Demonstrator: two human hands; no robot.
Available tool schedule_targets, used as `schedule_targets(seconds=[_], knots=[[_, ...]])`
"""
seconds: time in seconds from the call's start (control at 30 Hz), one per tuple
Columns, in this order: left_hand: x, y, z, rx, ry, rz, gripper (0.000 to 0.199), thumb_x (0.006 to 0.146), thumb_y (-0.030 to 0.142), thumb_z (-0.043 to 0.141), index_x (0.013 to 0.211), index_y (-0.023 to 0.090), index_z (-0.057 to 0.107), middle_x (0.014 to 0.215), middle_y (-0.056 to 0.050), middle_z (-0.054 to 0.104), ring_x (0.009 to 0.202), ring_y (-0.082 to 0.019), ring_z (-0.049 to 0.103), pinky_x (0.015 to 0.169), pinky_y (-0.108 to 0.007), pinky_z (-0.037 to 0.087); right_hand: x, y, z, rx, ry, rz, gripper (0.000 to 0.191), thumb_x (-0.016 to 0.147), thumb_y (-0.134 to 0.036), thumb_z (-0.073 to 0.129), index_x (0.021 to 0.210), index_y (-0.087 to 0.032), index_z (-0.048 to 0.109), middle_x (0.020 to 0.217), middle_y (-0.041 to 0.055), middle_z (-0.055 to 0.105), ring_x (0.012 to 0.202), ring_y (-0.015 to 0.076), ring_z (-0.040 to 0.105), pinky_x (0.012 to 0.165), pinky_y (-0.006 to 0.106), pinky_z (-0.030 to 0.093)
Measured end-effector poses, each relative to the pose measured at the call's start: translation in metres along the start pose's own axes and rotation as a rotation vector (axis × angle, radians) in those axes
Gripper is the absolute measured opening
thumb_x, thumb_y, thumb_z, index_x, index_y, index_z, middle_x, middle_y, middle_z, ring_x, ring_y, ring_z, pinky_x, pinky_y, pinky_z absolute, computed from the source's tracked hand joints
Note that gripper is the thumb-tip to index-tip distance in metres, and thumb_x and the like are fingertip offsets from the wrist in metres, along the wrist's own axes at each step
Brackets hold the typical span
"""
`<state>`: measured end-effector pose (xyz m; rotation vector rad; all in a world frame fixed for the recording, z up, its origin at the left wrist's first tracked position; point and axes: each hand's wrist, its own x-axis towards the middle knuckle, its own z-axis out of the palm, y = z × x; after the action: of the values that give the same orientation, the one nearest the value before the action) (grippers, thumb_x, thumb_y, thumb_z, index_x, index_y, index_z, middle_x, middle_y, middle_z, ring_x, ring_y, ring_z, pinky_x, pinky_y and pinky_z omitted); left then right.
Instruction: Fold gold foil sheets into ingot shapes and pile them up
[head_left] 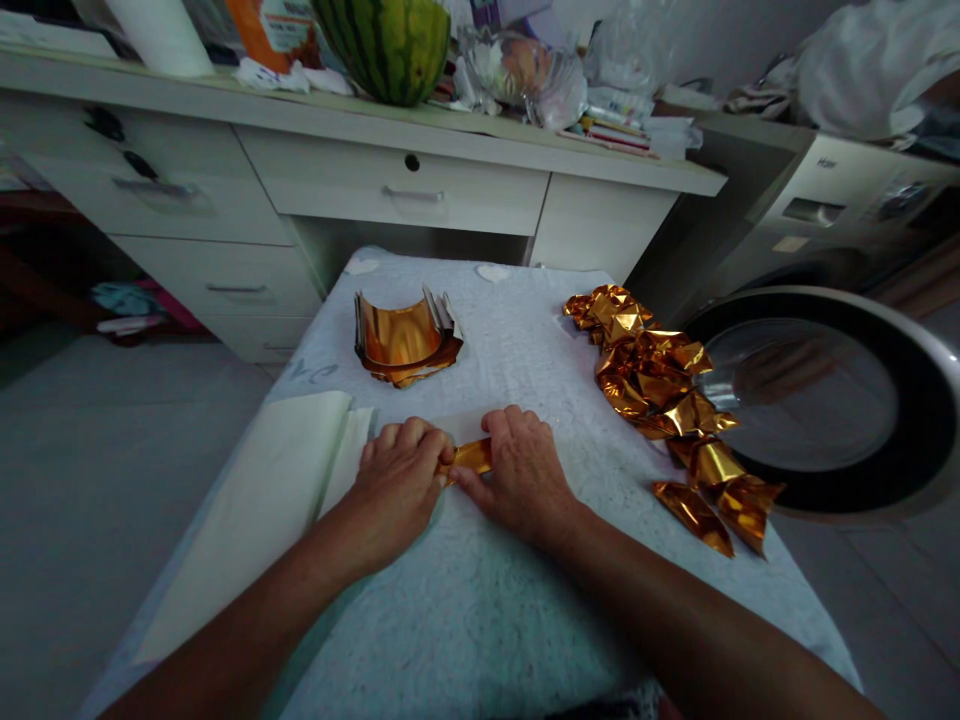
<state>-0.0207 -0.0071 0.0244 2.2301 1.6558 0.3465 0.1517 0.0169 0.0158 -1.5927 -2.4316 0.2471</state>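
Note:
Low over the cloth-covered table [517, 620], my left hand [405, 485] and my right hand [525, 475] hold a narrow folded strip of gold foil paper [474, 457] between them. The fingers of both hands are curled onto its ends, and my thumbs press near its lower edge. A pale sheet shows just behind the strip. Farther back stands a curved stack of gold foil paper [403, 335], its edges bent upward. To the right lies a pile of folded gold foil pieces [652, 375]. Beside my left forearm rests a stack of pale paper [247, 510].
A white desk with drawers [405, 190] stands beyond the table, bearing a watermelon [386, 45], a glass bowl [517, 65] and plastic bags. At the right, a washing machine's round door [825, 400] hangs open close to the table's edge.

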Motion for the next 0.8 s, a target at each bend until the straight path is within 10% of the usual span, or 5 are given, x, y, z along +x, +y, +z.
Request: schedule_targets(seconds=[0.8], knots=[[-0.006, -0.003, 0.006, 0.231, -0.020, 0.149, 0.027, 0.090, 0.008, 0.044, 0.109, 0.019, 0.060, 0.104, -0.009, 0.055, 0.097, -0.027, 0.051, 0.085, -0.044, 0.045, -0.003, 0.021, -0.016, 0.100, -0.046, 0.068, 0.053, 0.085, -0.038, 0.064, 0.131, -0.019, 0.045, 0.116, 0.0128, 0.059, 0.106, 0.0310, 0.053, 0.090, 0.046, 0.038]])
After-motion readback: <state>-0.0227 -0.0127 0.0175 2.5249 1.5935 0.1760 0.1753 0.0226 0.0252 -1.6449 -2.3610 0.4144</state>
